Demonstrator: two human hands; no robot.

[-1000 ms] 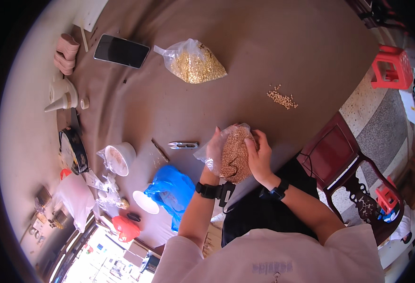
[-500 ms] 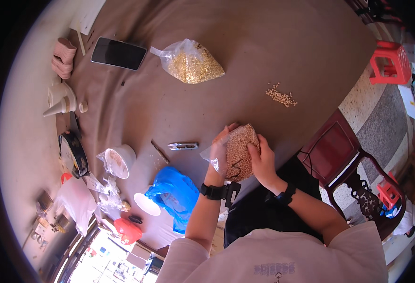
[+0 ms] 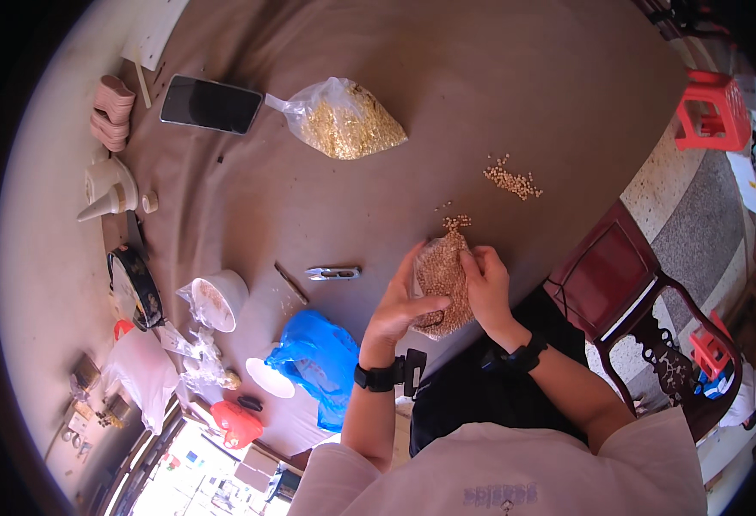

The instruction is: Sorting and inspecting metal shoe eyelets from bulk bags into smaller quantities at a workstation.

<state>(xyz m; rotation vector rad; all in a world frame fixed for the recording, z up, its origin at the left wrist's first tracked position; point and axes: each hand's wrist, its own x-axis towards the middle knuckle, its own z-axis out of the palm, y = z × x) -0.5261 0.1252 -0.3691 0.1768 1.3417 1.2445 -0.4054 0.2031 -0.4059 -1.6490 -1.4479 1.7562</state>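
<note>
A clear plastic bag of small tan beads (image 3: pixel 443 279) is held between my two hands near the table's front edge. My left hand (image 3: pixel 398 303) grips its left side, thumb laid across the front. From the right, my right hand (image 3: pixel 488 288) closes on the bag with the thumb near its upper part. Loose beads (image 3: pixel 457 222) spill onto the table at the bag's far end. Farther off to the right lies a separate scattered pile of tan beads (image 3: pixel 513 179).
A clear bag of gold pieces (image 3: pixel 350 122) and a phone (image 3: pixel 209 104) lie farther away. Thread snips (image 3: pixel 333 273), a thin dark tool (image 3: pixel 291 283), a white cup (image 3: pixel 230 295) and a blue plastic bag (image 3: pixel 316 357) are to the left. A wooden chair (image 3: pixel 606 271) stands at right.
Beads have come out of the bag onto the table at its far end. My left hand has shifted from behind the bag to its left side, its thumb now over the front.
</note>
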